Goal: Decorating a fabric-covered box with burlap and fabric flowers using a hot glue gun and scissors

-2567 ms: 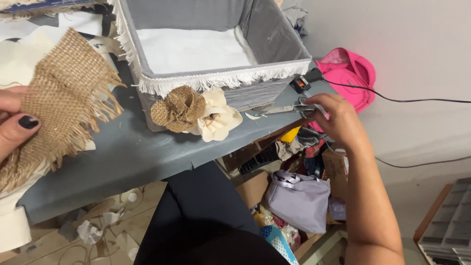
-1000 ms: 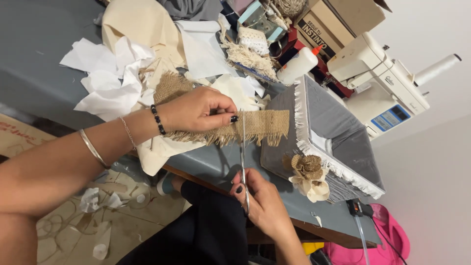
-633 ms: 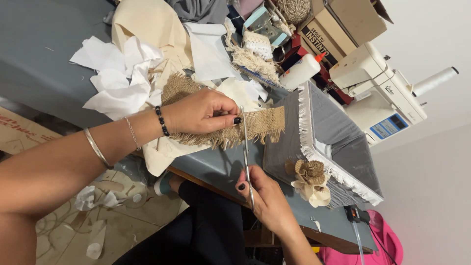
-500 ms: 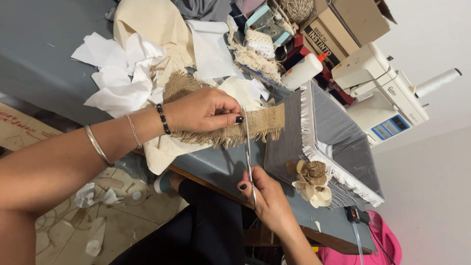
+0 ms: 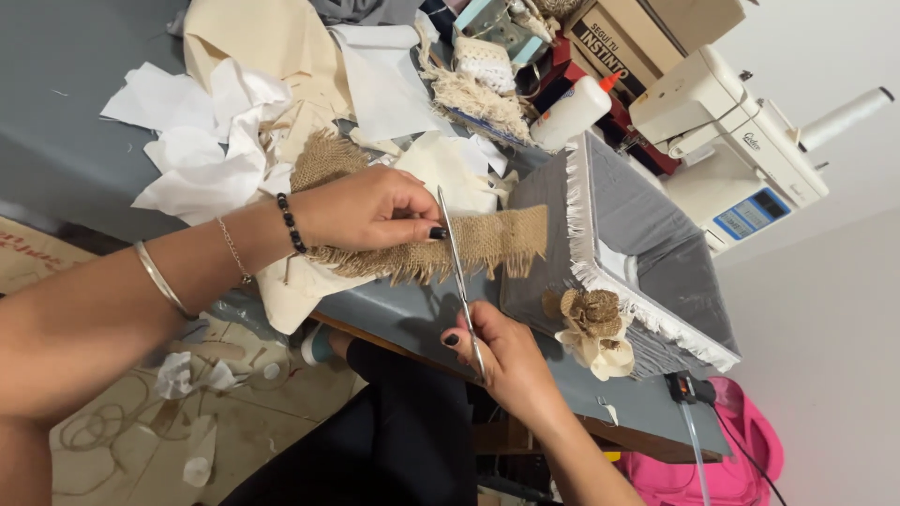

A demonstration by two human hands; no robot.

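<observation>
My left hand (image 5: 361,208) pinches a frayed strip of brown burlap (image 5: 487,242) and holds it flat over the grey table (image 5: 56,122). My right hand (image 5: 502,361) grips the handles of metal scissors (image 5: 457,258) from below. The blades point up and straddle the burlap just right of my left thumb. The strip's free end hangs toward a grey fabric-covered box (image 5: 647,244) with white fringe along its rim.
A burlap-and-cream fabric flower (image 5: 592,323) sits on the box's front. White and cream fabric scraps (image 5: 216,131) pile up behind my left hand. A glue bottle (image 5: 574,112), cardboard boxes (image 5: 637,37) and a white sewing machine (image 5: 741,141) stand at the back. A pink bag (image 5: 750,450) lies on the floor.
My right hand fetched the scissors from the table's edge and brought them up to the burlap. Over the last second the blades have edged further into the strip.
</observation>
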